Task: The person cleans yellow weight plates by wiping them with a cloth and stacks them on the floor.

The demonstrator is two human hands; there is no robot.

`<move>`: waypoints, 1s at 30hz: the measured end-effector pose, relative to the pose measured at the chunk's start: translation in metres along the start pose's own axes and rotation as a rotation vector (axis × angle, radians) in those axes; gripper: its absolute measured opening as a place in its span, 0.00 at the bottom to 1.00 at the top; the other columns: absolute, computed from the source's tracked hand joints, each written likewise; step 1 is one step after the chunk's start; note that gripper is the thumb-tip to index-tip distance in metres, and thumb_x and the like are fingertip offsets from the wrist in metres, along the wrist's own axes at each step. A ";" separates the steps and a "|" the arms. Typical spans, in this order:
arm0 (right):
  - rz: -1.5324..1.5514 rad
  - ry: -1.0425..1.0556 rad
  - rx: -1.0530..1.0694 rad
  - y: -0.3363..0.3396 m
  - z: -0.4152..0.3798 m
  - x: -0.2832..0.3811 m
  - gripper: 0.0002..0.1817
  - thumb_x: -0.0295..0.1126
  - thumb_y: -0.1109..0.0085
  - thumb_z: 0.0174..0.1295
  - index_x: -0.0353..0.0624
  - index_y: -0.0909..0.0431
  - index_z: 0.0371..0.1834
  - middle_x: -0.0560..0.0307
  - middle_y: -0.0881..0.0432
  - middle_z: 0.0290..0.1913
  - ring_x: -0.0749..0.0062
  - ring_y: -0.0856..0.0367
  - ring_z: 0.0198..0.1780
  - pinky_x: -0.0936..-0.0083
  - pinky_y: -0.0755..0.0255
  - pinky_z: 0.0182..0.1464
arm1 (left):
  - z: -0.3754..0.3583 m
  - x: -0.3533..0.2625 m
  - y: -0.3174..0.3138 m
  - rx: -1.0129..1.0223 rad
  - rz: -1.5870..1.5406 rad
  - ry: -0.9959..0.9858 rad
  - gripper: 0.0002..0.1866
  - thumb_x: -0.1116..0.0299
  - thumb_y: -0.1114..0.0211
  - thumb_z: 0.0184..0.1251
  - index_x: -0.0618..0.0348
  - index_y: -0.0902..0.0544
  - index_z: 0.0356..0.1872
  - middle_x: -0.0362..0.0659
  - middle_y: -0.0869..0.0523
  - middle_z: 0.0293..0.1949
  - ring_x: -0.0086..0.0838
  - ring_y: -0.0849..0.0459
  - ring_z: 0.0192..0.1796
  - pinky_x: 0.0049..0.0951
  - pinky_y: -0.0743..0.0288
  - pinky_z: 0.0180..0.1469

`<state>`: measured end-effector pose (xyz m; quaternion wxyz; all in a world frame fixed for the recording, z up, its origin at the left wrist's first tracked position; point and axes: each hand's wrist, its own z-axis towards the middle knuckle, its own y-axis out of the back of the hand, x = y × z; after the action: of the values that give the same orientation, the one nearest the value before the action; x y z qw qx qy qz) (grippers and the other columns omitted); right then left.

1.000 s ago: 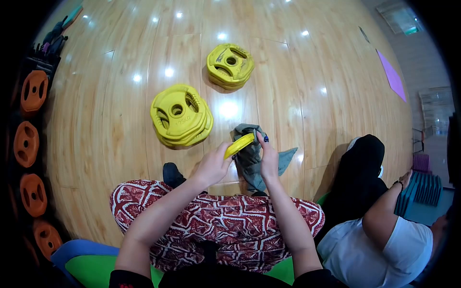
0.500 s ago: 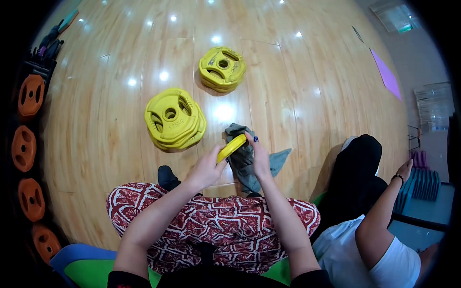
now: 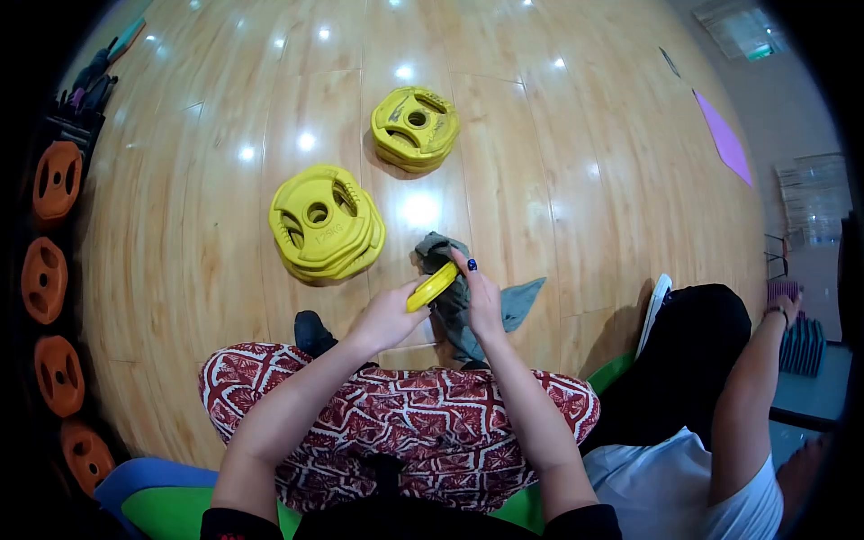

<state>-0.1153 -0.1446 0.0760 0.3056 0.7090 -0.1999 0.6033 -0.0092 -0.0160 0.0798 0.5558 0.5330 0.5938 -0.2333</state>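
Note:
Between my hands a yellow weight plate [image 3: 433,287] is held tilted, seen nearly edge-on. My left hand [image 3: 392,315] grips its lower left end, and my right hand [image 3: 481,297] grips its upper right end. A grey-green cloth [image 3: 457,317] hangs behind and below the plate, next to my right hand, with one corner [image 3: 522,301] spread to the right. On the floor to the upper left of my hands is a stack of yellow plates [image 3: 317,236]. A second yellow stack [image 3: 416,135] lies farther off.
Orange plates [image 3: 45,280] line a rack at the left. A co-worker in a white shirt [image 3: 684,486] and black trousers [image 3: 697,337] sits at the right, one arm [image 3: 751,387] stretched out. A dark shoe [image 3: 312,333] is near my left forearm. A purple sheet [image 3: 723,139] lies farther right.
The held plate and my hands have shifted slightly left and down. The co-worker's arm has moved right, their knee has shifted right, and a white-edged shoe now shows more.

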 end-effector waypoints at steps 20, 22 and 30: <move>-0.094 -0.073 -0.020 0.004 0.002 -0.005 0.23 0.39 0.68 0.66 0.37 0.31 0.55 0.48 0.31 0.57 0.55 0.49 0.67 0.72 0.57 0.65 | -0.003 0.003 0.003 -0.003 -0.073 0.022 0.17 0.70 0.42 0.54 0.62 0.26 0.46 0.45 0.19 0.29 0.25 0.23 0.31 0.25 0.31 0.38; -0.056 -0.047 -0.004 0.002 -0.001 0.004 0.22 0.39 0.65 0.64 0.39 0.31 0.55 0.48 0.29 0.56 0.56 0.50 0.67 0.69 0.57 0.65 | 0.001 0.010 0.001 -0.006 -0.083 0.045 0.17 0.71 0.42 0.53 0.62 0.26 0.46 0.45 0.19 0.29 0.25 0.23 0.31 0.25 0.31 0.38; -0.334 0.140 0.010 -0.005 0.000 -0.004 0.21 0.39 0.66 0.65 0.44 0.31 0.56 0.42 0.29 0.53 0.51 0.43 0.63 0.65 0.52 0.63 | 0.004 0.013 0.006 -0.023 -0.168 0.051 0.22 0.70 0.43 0.50 0.60 0.28 0.51 0.53 0.19 0.32 0.40 0.20 0.37 0.32 0.30 0.42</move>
<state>-0.1123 -0.1413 0.0708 0.4112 0.6901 -0.0543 0.5930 0.0006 -0.0130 0.0688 0.5251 0.4806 0.6530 -0.2585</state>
